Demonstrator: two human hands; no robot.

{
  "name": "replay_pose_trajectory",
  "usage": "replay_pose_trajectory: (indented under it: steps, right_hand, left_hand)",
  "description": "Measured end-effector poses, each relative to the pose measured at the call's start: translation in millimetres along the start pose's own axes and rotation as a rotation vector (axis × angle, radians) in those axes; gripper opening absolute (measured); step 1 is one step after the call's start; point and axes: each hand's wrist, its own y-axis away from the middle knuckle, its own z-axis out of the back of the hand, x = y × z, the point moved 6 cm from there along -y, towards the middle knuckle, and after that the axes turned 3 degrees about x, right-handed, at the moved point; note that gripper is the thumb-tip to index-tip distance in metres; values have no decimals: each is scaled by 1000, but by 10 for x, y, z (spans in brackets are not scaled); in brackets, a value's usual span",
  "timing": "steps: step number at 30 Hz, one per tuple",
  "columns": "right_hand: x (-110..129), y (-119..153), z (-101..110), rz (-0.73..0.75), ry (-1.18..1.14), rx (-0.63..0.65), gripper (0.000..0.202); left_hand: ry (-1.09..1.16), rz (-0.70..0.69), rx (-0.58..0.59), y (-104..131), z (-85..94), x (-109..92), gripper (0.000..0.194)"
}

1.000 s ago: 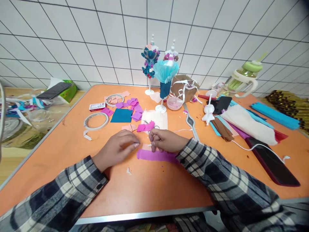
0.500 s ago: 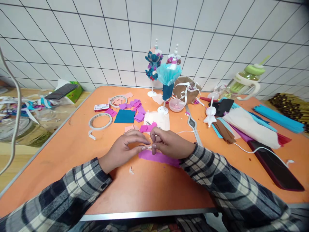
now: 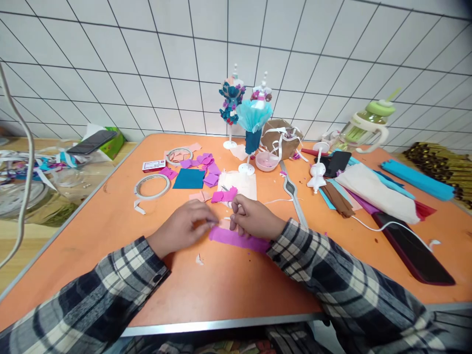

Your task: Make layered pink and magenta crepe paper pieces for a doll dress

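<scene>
My right hand (image 3: 254, 216) is closed above a purple strip of crepe paper (image 3: 236, 240), its fingers curled and the thumb tucked in. Whatever those fingers may hold is hidden. A tiny white strip (image 3: 226, 218) shows just left of their tips; I cannot tell whether they touch it. To the left hovers my left hand (image 3: 184, 226), its fingertips smeared by motion near the purple strip's left end. Just beyond the hands lie a folded magenta paper piece (image 3: 224, 195) and a cream paper sheet (image 3: 248, 184), with part of a pair of scissors showing.
Tape rolls (image 3: 152, 187), a small box (image 3: 154, 165), a blue paper square (image 3: 189, 179) and purple scraps (image 3: 211, 169) lie left. Decorated dress forms (image 3: 253, 118) and a pink bowl (image 3: 267, 161) stand behind. Rightward are paper rolls (image 3: 378, 191), a phone (image 3: 413, 250) and a bottle (image 3: 368, 128).
My hands have moved apart: the left shifted slightly left, away from the small white strip that both hands' fingertips were at. My right hand stays curled. The view has shifted slightly.
</scene>
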Motion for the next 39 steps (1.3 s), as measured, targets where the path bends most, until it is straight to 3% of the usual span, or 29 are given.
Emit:
replay_pose_trajectory:
  steps: [3,6,9,15,20,33,39]
  right_hand:
    - [-77,-89,-56,0,12,0,20]
    - [-84,-138,-82,2,40,5,20]
    - [-69,-171,-89,5,85,1,19]
    - [-83,-232,-112,-5,177,-18,19]
    - [-60,-246,-121,-20,273,-49,17]
    - [122,-223,-85,29,463,-189,12]
    - [71,-250,-130,13,449,-159,14]
  left_hand:
    - [-90,-119,149,109,-132,-203,21]
    - [-363,-139,221,200,-276,-338,27]
    - [-458,-128,261,228,-349,-364,29]
    - [-426,-99,309,239,-349,-312,31]
    - [-416,-39,310,269,-362,-272,33]
    - [-467,-35,286,298,-357,-297,37]
    - [-466,-46,282,296,-321,-321,36]
